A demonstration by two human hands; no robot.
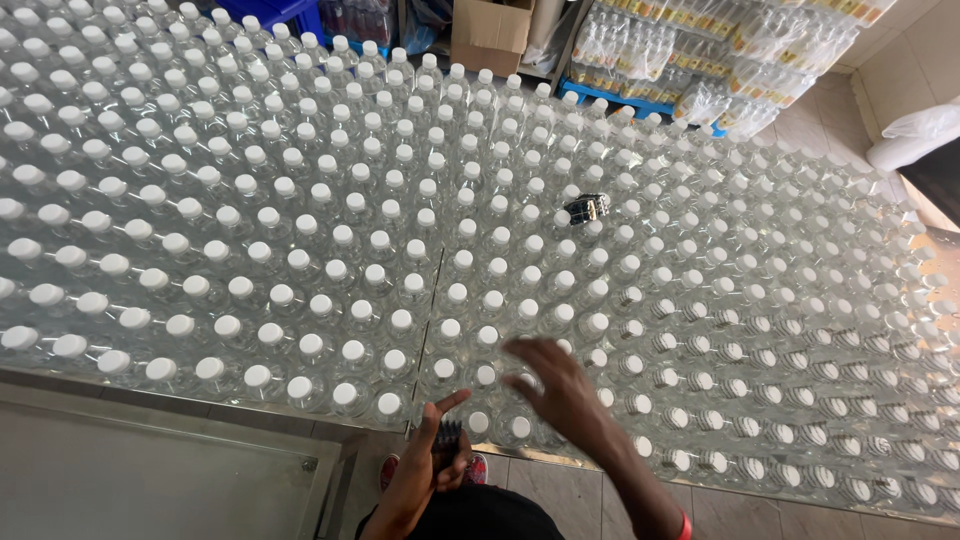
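A wide field of clear plastic bottles (300, 250) stands upright in tight rows; those on the left and centre carry white caps, while those at the right (800, 400) show bare threaded necks. My right hand (555, 385), blurred and with fingers spread, hovers over the capped bottles in the front rows and holds nothing. My left hand (432, 455) sits lower, at the front edge of the rows, curled around a small dark object (448, 437) whose kind I cannot make out. A red band (685, 525) circles my right wrist.
A wristwatch (587, 207) lies on the bottle tops mid-field. At the back stand a cardboard box (490, 35), shrink-wrapped bottle packs (720, 50) on a blue pallet (610, 98), and a white bag (915, 130). A metal surface (150, 470) borders the lower left; tiled floor (560, 490) lies below.
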